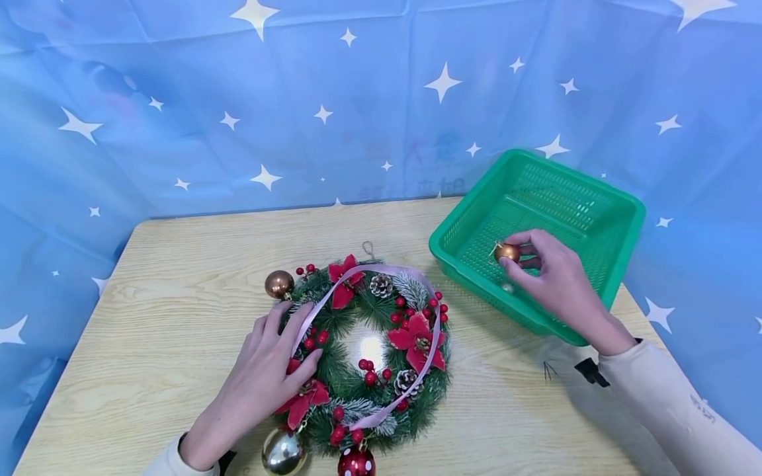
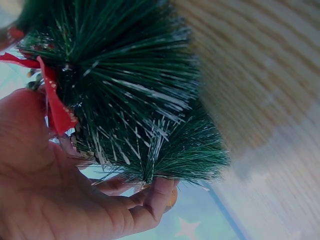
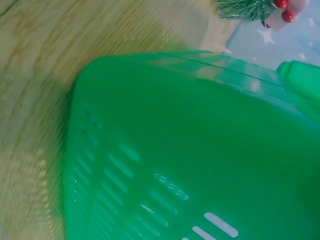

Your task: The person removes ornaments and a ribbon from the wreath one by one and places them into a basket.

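Note:
My left hand (image 1: pixel 264 373) grips the left side of a Christmas wreath (image 1: pixel 336 370), its fingers curled round the green needles in the left wrist view. The wreath lies on the table and has red poinsettias (image 1: pixel 419 340), berries, pinecones (image 1: pixel 381 285) and a pale pink ribbon (image 1: pixel 433 344). A brown bauble (image 1: pixel 279 284), a shiny gold bauble (image 1: pixel 284 452) and a red dotted bauble (image 1: pixel 357 463) sit at its edge. My right hand (image 1: pixel 553 281) pinches a small copper bauble (image 1: pixel 507 252) by thumb and fingers, over the green basket (image 1: pixel 476 291); the right wrist view does not show this hand.
Inside the basket, near its front wall, lies a small pale round thing (image 1: pixel 507 288). The basket stands at the back right of the wooden table (image 1: pixel 178 291). Behind the table hangs a blue cloth (image 1: pixel 369 92) with white stars. A hanging loop (image 1: pixel 368 250) sticks out behind the wreath.

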Available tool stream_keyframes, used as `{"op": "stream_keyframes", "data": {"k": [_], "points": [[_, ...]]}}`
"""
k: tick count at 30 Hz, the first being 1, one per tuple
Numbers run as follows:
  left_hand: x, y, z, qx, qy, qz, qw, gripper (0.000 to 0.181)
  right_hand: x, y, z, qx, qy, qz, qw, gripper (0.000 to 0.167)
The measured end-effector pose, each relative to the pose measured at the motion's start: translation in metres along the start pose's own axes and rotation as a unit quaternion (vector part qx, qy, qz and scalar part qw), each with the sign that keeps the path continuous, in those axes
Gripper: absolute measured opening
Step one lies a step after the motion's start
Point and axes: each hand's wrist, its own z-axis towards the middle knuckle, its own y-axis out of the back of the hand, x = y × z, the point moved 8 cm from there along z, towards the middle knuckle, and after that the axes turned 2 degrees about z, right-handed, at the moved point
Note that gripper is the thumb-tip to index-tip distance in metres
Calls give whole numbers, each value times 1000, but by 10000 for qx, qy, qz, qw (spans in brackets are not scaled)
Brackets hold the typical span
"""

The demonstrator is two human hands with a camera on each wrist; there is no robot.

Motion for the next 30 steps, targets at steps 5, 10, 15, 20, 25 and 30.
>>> {"op": "stream_keyframes", "data": {"k": [5,10,15,20,25,30], "points": [[0,0,0,-13,-4,-2,10000,72,-10,-2,2,296,-292,-253,9988,27],[0,0,-1,-20,-1,-5,10000,72,-21,-6,5,718,-598,-344,9950,23],[1,-1,-2,-12,32,-41,10000,71,-31,-10,8,1039,-897,-494,9893,20],[1,-1,-1,-24,47,-50,10000,71,-37,-14,9,1257,-972,-801,9840,19],[1,-1,-1,-11,56,-66,10000,71,-43,-21,8,1606,-938,-1087,9765,15],[1,-1,-2,-16,69,-54,10000,71,-49,-28,6,1952,-938,-1277,9679,13]]}}
